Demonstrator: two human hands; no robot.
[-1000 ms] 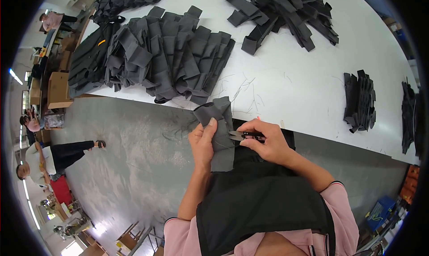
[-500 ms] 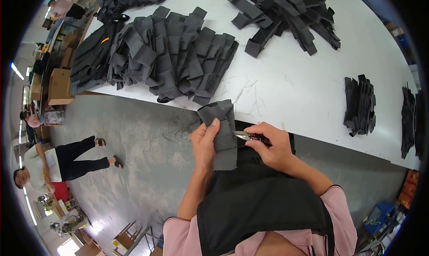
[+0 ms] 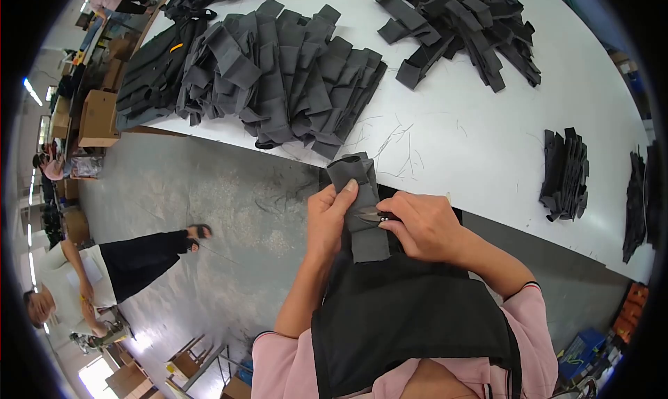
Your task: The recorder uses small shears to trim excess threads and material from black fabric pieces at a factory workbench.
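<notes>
My left hand point(image 3: 330, 217) is closed on a dark grey folded fabric strip point(image 3: 371, 242), its thumb pressed on the upper part. The strip hangs just off the table's near edge, its looped top end toward the table. In my right hand point(image 3: 426, 225) is a pair of thread snips point(image 3: 376, 216), with the fingers wrapped round the handle. Their metal blades lie over the strip's middle, pointing left toward my left thumb. Whether a thread is between the blades is too small to tell.
On the white table point(image 3: 480, 155) lie a large heap of grey strips point(image 3: 278, 86), another heap point(image 3: 459, 30) farther back and a small stack point(image 3: 564, 175) at the right. Loose thread ends point(image 3: 396, 141) lie near the edge. A person point(image 3: 90, 274) is on the floor at the left.
The snips have moved from the strip's right edge to over its middle. Both hands and the strip sit slightly farther right in view. The person at the left has stepped along.
</notes>
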